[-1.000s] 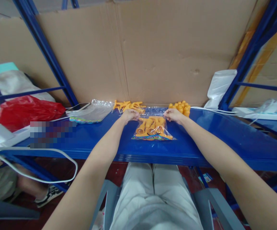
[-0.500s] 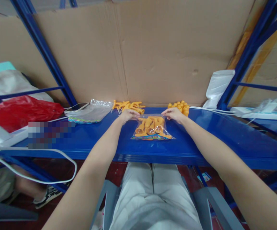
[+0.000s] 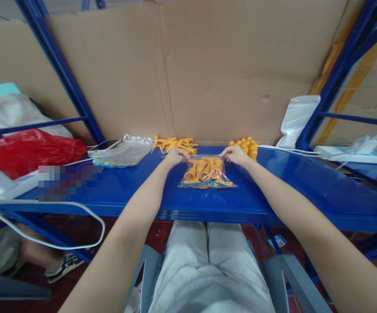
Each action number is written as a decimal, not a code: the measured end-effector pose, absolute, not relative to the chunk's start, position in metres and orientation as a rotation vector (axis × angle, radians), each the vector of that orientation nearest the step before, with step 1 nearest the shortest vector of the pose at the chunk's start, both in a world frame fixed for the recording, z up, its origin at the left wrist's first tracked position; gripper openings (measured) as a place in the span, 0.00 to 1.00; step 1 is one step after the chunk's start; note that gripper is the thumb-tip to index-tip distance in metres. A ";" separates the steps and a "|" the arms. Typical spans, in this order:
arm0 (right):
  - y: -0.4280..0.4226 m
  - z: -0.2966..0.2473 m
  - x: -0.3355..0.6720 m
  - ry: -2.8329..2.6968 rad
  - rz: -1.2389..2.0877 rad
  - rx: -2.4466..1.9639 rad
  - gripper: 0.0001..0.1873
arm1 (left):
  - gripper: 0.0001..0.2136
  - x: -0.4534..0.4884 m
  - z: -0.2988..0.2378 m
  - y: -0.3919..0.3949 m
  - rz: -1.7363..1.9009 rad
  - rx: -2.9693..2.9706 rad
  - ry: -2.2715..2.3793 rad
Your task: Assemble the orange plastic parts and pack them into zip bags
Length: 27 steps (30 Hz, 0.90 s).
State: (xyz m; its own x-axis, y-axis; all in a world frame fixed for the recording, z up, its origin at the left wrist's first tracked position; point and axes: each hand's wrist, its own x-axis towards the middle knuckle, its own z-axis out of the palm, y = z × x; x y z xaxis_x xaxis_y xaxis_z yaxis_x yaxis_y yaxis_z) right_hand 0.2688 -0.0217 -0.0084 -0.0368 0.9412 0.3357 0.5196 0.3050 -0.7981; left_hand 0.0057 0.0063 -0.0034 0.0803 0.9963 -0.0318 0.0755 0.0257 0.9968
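Observation:
A clear plastic bag (image 3: 206, 173) holding several orange toy pieces lies flat on the blue metal shelf (image 3: 273, 191). My left hand (image 3: 174, 156) pinches the bag's far left corner and my right hand (image 3: 235, 154) pinches its far right corner, both with fingers closed on the top edge. Loose orange claw-shaped pieces (image 3: 174, 143) lie just behind my left hand. A small heap of orange stubby pieces (image 3: 249, 146) sits behind my right hand.
A stack of empty clear bags (image 3: 123, 152) with a phone (image 3: 105, 144) lies to the left, beside a red plastic bag (image 3: 32, 150). White cables (image 3: 45, 226) and a power strip (image 3: 348, 153) run along the shelf. Cardboard backs the shelf. Another person's leg (image 3: 35, 256) shows at the lower left.
The open flap at the bag's far edge has been flattened down; both hands have shifted slightly nearer along its top edge. The bag stays in place.

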 end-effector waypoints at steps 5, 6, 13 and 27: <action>-0.020 -0.007 0.268 -1.776 0.503 -1.292 0.14 | 0.11 0.006 -0.006 0.010 1.110 1.496 1.307; -0.020 -0.007 0.268 -1.797 0.482 -1.289 0.14 | 0.11 0.006 -0.006 0.010 1.107 1.530 1.317; -0.019 -0.009 0.267 -2.041 0.163 -1.350 0.16 | 0.14 0.006 -0.003 0.008 0.929 2.003 1.418; -0.068 0.021 0.229 -2.481 -0.339 -1.659 0.19 | 0.15 0.036 0.009 -0.020 0.981 2.611 1.371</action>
